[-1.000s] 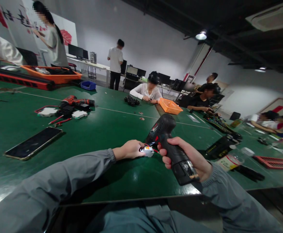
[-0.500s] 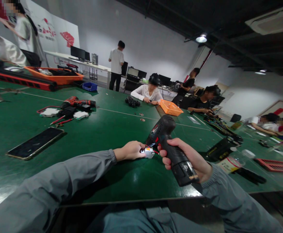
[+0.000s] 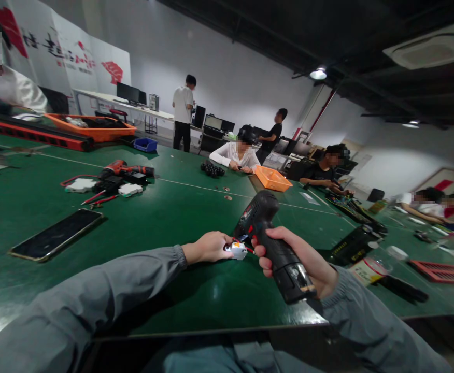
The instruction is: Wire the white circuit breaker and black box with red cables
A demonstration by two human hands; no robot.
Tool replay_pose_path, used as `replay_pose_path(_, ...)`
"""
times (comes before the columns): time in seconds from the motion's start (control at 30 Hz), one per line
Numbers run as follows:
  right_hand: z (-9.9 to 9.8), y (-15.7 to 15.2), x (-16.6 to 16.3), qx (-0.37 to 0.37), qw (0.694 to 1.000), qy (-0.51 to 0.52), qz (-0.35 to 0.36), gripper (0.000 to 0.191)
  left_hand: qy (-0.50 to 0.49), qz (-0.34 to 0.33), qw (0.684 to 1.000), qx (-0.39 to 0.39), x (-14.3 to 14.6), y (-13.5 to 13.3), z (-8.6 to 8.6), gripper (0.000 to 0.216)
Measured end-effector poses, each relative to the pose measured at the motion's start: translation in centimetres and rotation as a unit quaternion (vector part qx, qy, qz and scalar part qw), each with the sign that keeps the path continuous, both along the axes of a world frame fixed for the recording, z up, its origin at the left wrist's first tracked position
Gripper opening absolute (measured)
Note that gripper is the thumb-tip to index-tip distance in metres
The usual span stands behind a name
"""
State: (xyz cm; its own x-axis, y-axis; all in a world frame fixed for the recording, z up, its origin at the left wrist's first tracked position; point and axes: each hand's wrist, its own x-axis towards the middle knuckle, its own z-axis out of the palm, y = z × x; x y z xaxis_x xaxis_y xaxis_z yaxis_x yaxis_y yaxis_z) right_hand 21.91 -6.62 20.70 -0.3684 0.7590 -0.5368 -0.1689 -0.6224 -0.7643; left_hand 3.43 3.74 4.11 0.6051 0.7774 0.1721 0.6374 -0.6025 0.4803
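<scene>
My right hand grips the handle of a black cordless drill, whose nose points down toward a small white part with red wires. My left hand pinches that white part against the green table. Both forearms wear grey sleeves. The drill's tip is hidden behind the part and my fingers.
A dark phone lies at the left. Further back sit a red drill with white parts and red tools, an orange bin and a long orange tray. Several people sit or stand around the table's far side.
My hands and the drill hold the same pose; the view has tilted slightly. A standing person at far left moved out of view, and another now stands behind the seated one.
</scene>
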Motion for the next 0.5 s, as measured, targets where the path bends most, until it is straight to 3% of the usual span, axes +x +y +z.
replay_pose_path(0.5,0.39,-0.14,-0.29,0.001,1.000,-0.005,-0.005,0.022,0.009,0.004,1.000,0.007,0.13,-0.34,0.47,0.025)
